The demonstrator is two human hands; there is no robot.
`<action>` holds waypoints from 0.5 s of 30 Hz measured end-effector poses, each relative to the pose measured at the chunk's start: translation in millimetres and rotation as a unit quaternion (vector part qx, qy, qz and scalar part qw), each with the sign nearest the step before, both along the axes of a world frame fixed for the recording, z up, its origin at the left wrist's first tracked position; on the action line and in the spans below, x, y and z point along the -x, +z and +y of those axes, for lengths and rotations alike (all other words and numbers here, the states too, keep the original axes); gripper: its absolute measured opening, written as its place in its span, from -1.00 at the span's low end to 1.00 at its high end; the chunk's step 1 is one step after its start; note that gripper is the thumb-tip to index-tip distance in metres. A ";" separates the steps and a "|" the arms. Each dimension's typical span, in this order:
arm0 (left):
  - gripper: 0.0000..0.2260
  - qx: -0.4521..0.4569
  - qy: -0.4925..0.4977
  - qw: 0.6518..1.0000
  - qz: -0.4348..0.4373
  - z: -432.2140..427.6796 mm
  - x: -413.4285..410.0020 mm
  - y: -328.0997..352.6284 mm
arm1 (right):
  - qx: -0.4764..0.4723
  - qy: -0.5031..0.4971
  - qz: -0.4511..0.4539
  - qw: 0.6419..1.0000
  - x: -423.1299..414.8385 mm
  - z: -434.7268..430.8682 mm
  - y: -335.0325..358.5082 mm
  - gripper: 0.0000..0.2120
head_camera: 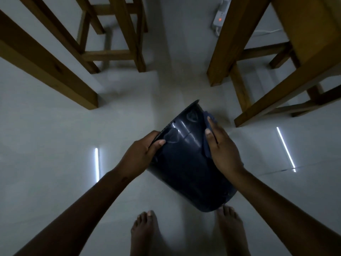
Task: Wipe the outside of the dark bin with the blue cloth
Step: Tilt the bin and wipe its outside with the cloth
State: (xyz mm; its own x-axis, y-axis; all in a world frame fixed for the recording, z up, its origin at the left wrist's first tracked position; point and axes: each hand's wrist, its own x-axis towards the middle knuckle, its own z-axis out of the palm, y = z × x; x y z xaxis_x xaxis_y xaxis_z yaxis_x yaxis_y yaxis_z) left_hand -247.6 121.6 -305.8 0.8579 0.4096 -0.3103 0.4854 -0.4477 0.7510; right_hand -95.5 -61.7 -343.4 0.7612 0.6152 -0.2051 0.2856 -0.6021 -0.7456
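The dark bin [186,159] is held tilted in the air above the floor, its rim pointing away from me and its base toward my feet. My left hand [142,154] grips the rim on the left, thumb on the outer wall. My right hand [221,148] lies flat on the bin's right side and presses the blue cloth [207,143] against it. Most of the cloth is hidden under that hand; only a strip shows along the fingers.
Wooden table and chair legs [84,84] stand at the left and more wooden legs [239,78] at the right, with a strip of pale floor [177,71] between. A white power strip [220,17] lies at the top. My bare feet [145,231] are below the bin.
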 end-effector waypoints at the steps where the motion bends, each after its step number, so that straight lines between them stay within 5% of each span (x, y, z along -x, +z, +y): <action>1: -0.85 -0.007 0.008 1.000 -0.003 -1.8 1.2 -0.5 | -0.028 -0.040 0.048 0.998 -1.1 1.2 3.2 -0.56; 3: -0.88 -0.015 0.028 0.999 -0.009 -6.7 5.7 -0.3 | -0.038 -0.094 0.086 0.991 1.9 -1.1 10.7 -0.61; 7: -0.81 -0.037 0.075 0.996 -0.006 -17.8 20.2 5.6 | 0.044 -0.021 -0.041 0.998 12.3 -16.4 15.0 -0.61; 10: -0.79 -0.093 0.074 0.993 -0.019 -20.9 21.1 23.6 | 0.006 0.009 -0.051 0.999 24.5 -26.7 28.0 -0.65; 15: -0.75 -0.185 -0.023 0.979 -0.084 -35.7 7.0 60.4 | -0.084 -0.080 -0.043 0.992 38.9 -36.0 71.1 -0.59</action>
State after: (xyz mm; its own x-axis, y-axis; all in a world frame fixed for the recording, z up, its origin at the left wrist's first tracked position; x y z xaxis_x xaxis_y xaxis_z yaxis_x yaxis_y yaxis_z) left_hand -254.6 85.9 -245.4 0.9042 0.4271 -0.0014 0.3421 -0.7224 0.6009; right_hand -134.4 -97.7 -272.3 0.8617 0.5058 -0.0402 0.2637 -0.5142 -0.8161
